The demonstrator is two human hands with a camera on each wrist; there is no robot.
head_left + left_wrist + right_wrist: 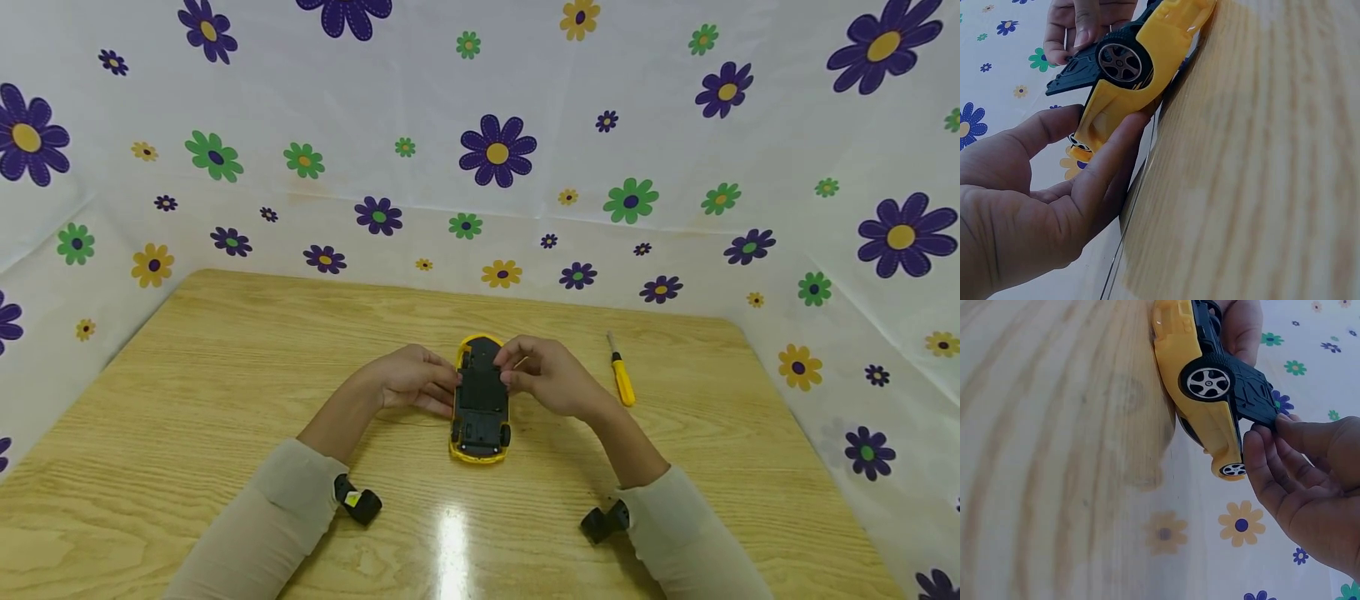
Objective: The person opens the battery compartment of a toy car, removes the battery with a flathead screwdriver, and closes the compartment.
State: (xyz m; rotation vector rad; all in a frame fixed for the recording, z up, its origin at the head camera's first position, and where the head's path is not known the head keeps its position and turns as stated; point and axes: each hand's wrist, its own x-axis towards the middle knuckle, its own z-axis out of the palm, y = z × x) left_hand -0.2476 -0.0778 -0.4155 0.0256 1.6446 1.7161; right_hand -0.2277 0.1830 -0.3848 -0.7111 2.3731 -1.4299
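Note:
A yellow toy car (478,457) lies upside down on the wooden table, its black underside facing up. My left hand (416,379) grips the car's side, thumb on the upper edge and fingers against the yellow body (1169,37). From the other side my right hand (553,377) pinches the edge of a black panel (1255,397) between thumb and fingers. That panel stands tilted up from the underside, one end raised clear of the car. Silver-spoked wheels (1208,383) show along the side. Whether the panel's lower end still touches the chassis is unclear.
A screwdriver (623,382) with a yellow handle lies on the table (300,325) to the right of my right hand. White cloth (420,100) with printed flowers hangs behind the table and at both sides. Black wrist cameras (363,505) stick out from both cuffs.

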